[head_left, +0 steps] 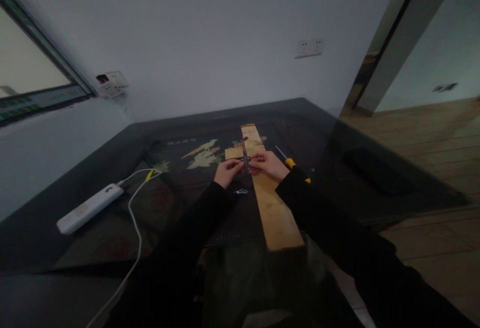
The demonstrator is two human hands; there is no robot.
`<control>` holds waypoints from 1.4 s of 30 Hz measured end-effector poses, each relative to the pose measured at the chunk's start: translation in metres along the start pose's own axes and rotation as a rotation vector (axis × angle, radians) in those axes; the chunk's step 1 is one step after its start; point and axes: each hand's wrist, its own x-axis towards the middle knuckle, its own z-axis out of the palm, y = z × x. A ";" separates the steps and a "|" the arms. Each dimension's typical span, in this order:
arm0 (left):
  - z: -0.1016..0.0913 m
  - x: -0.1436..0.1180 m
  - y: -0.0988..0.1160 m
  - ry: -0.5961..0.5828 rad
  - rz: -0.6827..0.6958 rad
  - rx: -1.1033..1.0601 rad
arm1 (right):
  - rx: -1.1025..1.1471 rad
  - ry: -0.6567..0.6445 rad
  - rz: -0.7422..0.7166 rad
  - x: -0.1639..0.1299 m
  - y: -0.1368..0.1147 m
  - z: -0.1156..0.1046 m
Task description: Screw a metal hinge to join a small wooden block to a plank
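A long wooden board (pixel 275 208) lies flat on the dark table (pixel 93 178). Its long way runs from the person out toward the far wall, leaning a little to the left at the far end. The near end sticks out past the table edge, close to the person's lap. A shorter piece of wood (pixel 233 152) sticks out to the left side of the board, so the two make a corner shape. Where they meet sits a small metal piece (pixel 246 163), maybe a hinge, but it is too small and dark to be sure. The left hand (pixel 226 170) and the right hand (pixel 270 164) both come together at this metal piece. The fingers of each hand are pinched close on it, holding it down on the wood. A few small metal bits (pixel 241 191), likely screws, lie on the table just below the left hand. A screwdriver with a yellow handle (pixel 290 163) lies just to the right of the right hand, partly hidden by the black sleeve (pixel 311 203). Far off to the left sit a white power strip (pixel 89 208) and its white cable (pixel 135 218).
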 end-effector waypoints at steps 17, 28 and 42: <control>0.006 -0.002 -0.008 0.026 0.052 -0.029 | -0.081 0.025 -0.137 -0.003 0.000 0.003; 0.008 -0.003 -0.008 -0.007 -0.002 -0.172 | -0.154 -0.014 -0.124 -0.002 0.003 0.003; 0.010 -0.003 -0.006 -0.004 -0.088 -0.276 | -0.253 0.055 -0.184 -0.009 -0.003 0.006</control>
